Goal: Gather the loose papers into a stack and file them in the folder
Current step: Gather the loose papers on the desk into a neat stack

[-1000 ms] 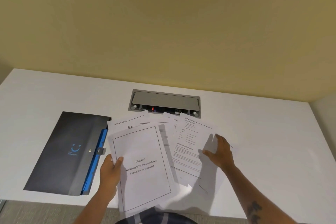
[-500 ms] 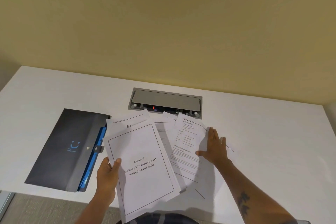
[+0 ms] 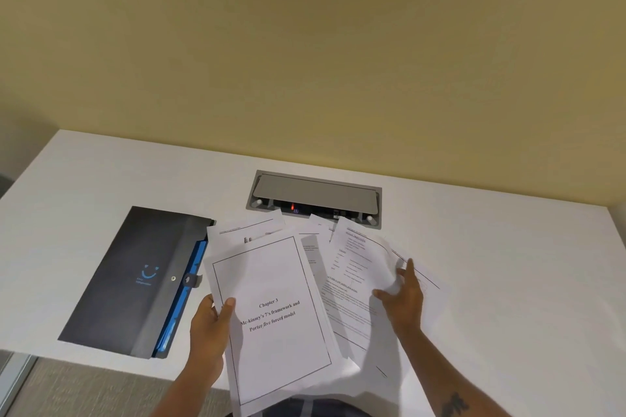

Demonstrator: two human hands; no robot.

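Note:
Several white printed papers lie fanned out at the middle of the white desk (image 3: 508,264). The top sheet (image 3: 271,315) reads "Chapter 3". My left hand (image 3: 210,325) grips its left edge, thumb on top, and its lower end hangs over the desk's front edge. My right hand (image 3: 403,298) rests on the right-hand sheets (image 3: 355,267), fingers curled under one sheet's lifted right edge. The dark grey folder (image 3: 135,281) lies flat to the left, with a blue inner pocket showing along its right side.
A grey cable hatch (image 3: 315,195) with a red light is set into the desk behind the papers. A yellow wall stands at the back. Carpet shows below the desk's front edge at lower left.
My right hand has slid left and curled under the edge of a right-hand sheet, lifting it. The left hand keeps hold of the "Chapter 3" sheet.

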